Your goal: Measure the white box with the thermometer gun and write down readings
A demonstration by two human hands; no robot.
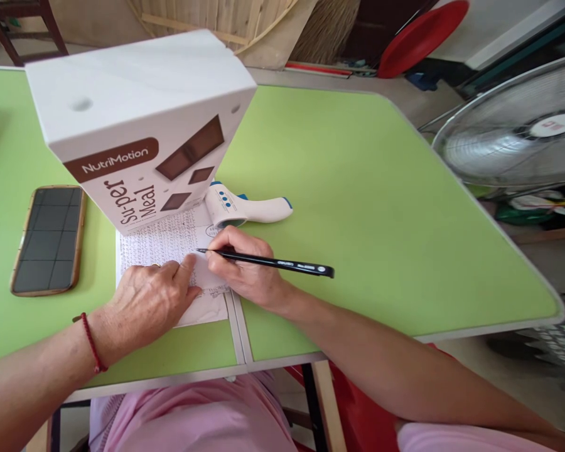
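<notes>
On my feed this reads as writing: right hand (245,267) pinching the pen (282,263) over the paper (164,245), tabletop (339,169) near side; left hand (150,295) loosely spread on the paper. Another stroke would call for a steady sheet.

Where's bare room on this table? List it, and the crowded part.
Widest: the green tabletop right of the thermometer, beyond the right forearm, out to the edge beside the fan. Narrower: the strip between phone and paper. Crowded: the middle, where the box, thermometer, pen, left hand and right hand gather at the paper.
</notes>
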